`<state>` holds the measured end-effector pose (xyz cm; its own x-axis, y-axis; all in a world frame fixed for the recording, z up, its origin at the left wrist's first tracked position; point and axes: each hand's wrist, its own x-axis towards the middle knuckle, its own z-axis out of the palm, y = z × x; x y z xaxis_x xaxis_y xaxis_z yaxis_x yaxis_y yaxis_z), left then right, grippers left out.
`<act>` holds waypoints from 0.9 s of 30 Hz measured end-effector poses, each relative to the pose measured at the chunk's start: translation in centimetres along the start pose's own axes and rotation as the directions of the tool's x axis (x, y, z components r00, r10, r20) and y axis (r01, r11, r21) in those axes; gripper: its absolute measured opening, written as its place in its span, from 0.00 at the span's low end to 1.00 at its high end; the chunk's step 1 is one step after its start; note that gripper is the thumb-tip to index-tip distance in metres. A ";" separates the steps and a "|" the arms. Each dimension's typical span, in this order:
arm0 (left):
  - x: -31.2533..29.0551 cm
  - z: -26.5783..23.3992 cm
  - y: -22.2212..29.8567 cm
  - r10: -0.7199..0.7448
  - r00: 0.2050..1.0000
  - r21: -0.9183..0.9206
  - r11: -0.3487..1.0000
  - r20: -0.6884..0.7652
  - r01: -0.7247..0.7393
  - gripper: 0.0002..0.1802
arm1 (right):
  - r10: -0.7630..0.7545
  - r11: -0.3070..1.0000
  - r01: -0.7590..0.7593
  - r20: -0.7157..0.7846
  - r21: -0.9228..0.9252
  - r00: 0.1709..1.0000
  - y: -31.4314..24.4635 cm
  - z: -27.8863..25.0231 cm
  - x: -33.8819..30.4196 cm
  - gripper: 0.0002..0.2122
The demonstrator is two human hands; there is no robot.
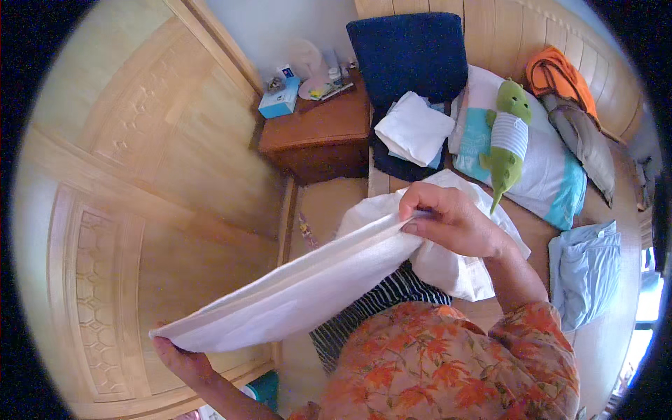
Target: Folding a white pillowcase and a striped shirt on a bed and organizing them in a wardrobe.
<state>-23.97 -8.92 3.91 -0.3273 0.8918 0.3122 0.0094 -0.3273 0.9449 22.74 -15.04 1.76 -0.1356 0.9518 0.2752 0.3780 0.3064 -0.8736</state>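
Observation:
A white folded cloth (301,301) is stretched between my two hands, slanting from lower left to upper right, its layered edge along the top. My left hand (180,355) pinches its lower left corner. At the other end, my right hand (451,218) grips the upper corner between thumb and fingers. Behind and below the right hand, a second white cloth (465,276) lies loosely crumpled on the bed (525,241). Whether the cloths are garments I cannot tell. Black-and-white striped fabric (381,301) shows under the stretched cloth, against my body.
Farther back lie a folded white cloth (415,129), a dark blue cushion-like block (407,59) and a green plush crocodile (509,136) on a pillow (546,182). Folded light blue clothing (586,273) rests at right. A brown nightstand (318,136) and wooden wardrobe (161,140) stand leftward.

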 end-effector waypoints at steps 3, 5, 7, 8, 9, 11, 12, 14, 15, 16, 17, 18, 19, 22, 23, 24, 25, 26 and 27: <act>-0.4 -2.7 -1.6 -0.034 0.997 0.009 0.999 0.062 0.034 0.16 | 0.078 0.986 -0.068 -0.063 0.153 0.995 -0.9 1.5 0.1 0.09; -0.3 -4.8 -3.4 -0.071 0.991 0.017 0.997 0.111 0.070 0.15 | -0.036 0.998 0.036 0.008 0.055 0.999 -0.2 1.4 0.3 0.08; -0.7 -6.5 -4.9 -0.255 0.924 0.109 0.966 0.285 0.234 0.13 | -0.135 0.990 0.138 0.095 -0.033 0.986 0.5 1.7 0.4 0.08; -0.7 -7.5 -5.8 -0.269 0.920 0.115 0.963 0.287 0.245 0.13 | -0.147 0.989 0.145 0.145 0.020 0.979 0.8 2.2 0.6 0.08; -0.8 -8.8 -6.7 -0.401 0.830 0.464 0.863 0.387 0.200 0.14 | -0.160 0.986 0.147 0.196 0.077 0.967 1.1 2.9 0.7 0.07; -1.7 -8.0 -6.7 -0.509 0.722 0.819 0.558 0.468 -0.137 0.21 | -0.132 0.990 0.115 0.238 0.086 0.962 1.6 4.7 1.1 0.09; -3.0 -4.9 -5.6 -0.474 0.716 0.847 0.414 0.513 -0.333 0.25 | -0.125 0.991 0.108 0.306 0.073 0.944 1.8 5.8 1.3 0.09; -4.4 4.6 -2.6 -0.481 0.639 0.690 0.715 0.601 -0.111 0.31 | -0.108 0.994 0.091 0.380 0.063 0.919 2.2 7.4 1.5 0.09; -5.3 7.4 -3.8 -0.403 0.563 0.576 0.800 0.721 -0.165 0.31 | -0.105 0.994 0.088 0.381 0.061 0.918 2.3 8.0 1.4 0.09; -6.3 9.7 -5.2 -0.310 0.475 0.446 0.872 0.824 -0.204 0.31 | -0.127 0.991 0.103 0.403 0.081 0.906 2.7 8.6 1.4 0.10; -7.8 12.5 -5.2 -0.271 0.443 0.394 0.894 0.854 -0.213 0.31 | -0.149 0.988 0.118 0.421 0.100 0.895 3.0 9.0 1.6 0.10; -9.1 14.6 -4.6 -0.229 0.407 0.339 0.914 0.884 -0.222 0.31 | -0.143 0.989 0.113 0.414 0.094 0.899 2.8 9.2 1.8 0.10; -10.1 15.7 -4.4 -0.225 0.396 0.330 0.918 0.890 -0.219 0.31 | -0.146 0.987 0.110 0.370 0.117 0.917 2.5 9.3 1.9 0.09; -11.5 17.8 -4.1 -0.372 0.594 0.477 0.879 0.713 -0.022 0.26 | -0.119 0.980 0.071 0.262 0.184 0.958 2.7 8.8 1.6 0.09; -11.2 17.8 -4.2 -0.373 0.570 0.468 0.883 0.732 -0.024 0.26 | -0.110 0.968 0.055 0.217 0.244 0.970 2.9 8.3 1.2 0.09; -10.5 17.5 -4.2 -0.421 0.556 0.566 0.817 0.717 -0.111 0.21 | -0.093 0.970 0.042 0.203 0.239 0.975 3.0 7.7 0.8 0.09; -9.9 17.2 -4.0 -0.465 0.548 0.649 0.734 0.696 -0.201 0.16 | -0.032 0.969 -0.028 0.237 0.247 0.971 2.8 7.0 0.6 0.09; -9.4 17.0 -3.5 -0.394 0.583 0.624 0.736 0.710 -0.263 0.13 | 0.027 0.962 -0.098 0.271 0.254 0.962 2.9 6.4 0.3 0.10; -8.9 16.9 -2.8 -0.316 0.611 0.594 0.736 0.726 -0.325 0.09 | 0.045 0.962 -0.111 0.257 0.249 0.965 3.8 5.9 -0.4 0.10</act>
<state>-5.11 -10.64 0.21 0.4825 0.8752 -0.0358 0.6744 -0.3451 0.6527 18.86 -14.33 -4.05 -0.3495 0.9288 0.1233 0.1508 0.1857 -0.9710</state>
